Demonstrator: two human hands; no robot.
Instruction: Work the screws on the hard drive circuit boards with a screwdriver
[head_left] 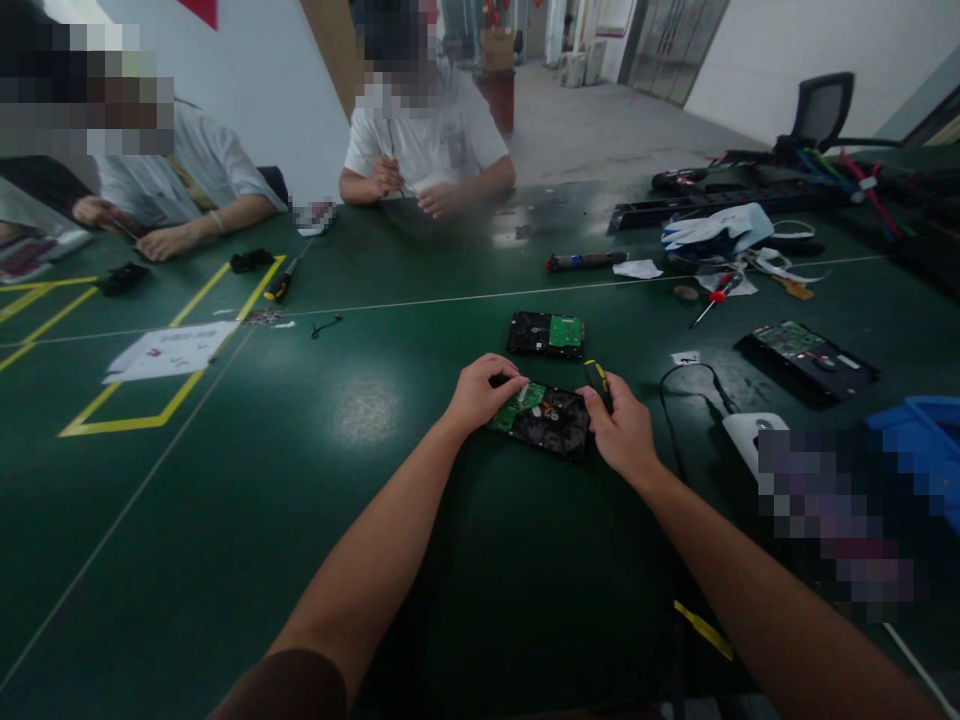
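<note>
A hard drive [551, 420] with its green circuit board facing up lies between my two hands, slightly slanted. My left hand [480, 395] is closed at its upper left corner, thumb and finger pinched over the board's edge. Around a black and yellow screwdriver [598, 380] my right hand [628, 428] is closed, the handle pointing up and away. The thumb side of that hand meets the drive's right edge. The screwdriver's tip is hidden. Just beyond lies a second hard drive [546, 334], flat on the green table [360, 520].
At right are another hard drive [810, 358], a red-handled screwdriver [718, 298], gloves [716, 232], a white power strip [754, 440] and a blue bin [926, 430]. A paper sheet [174, 350] lies left by yellow tape. Two people [431, 130] sit across the table.
</note>
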